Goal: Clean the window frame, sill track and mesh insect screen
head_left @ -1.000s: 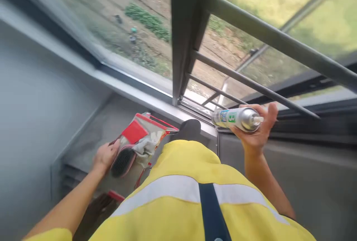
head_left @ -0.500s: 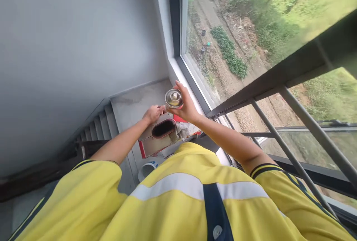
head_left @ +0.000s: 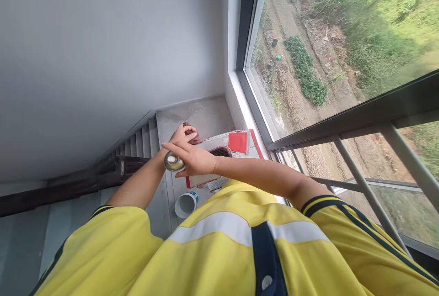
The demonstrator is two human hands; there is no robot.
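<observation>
Below, right hand [head_left: 194, 161] grips a spray can [head_left: 173, 162] — left hand [head_left: 183, 134] clutches something dark, beside a red-edged bag [head_left: 236, 143].

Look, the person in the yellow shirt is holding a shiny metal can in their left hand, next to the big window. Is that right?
Not quite. The shiny metal can is in the right hand, which reaches across the body. The left hand is further off, on something dark over the red-edged bag. The head view shows this. The yellow shirt and big window are right.
</observation>
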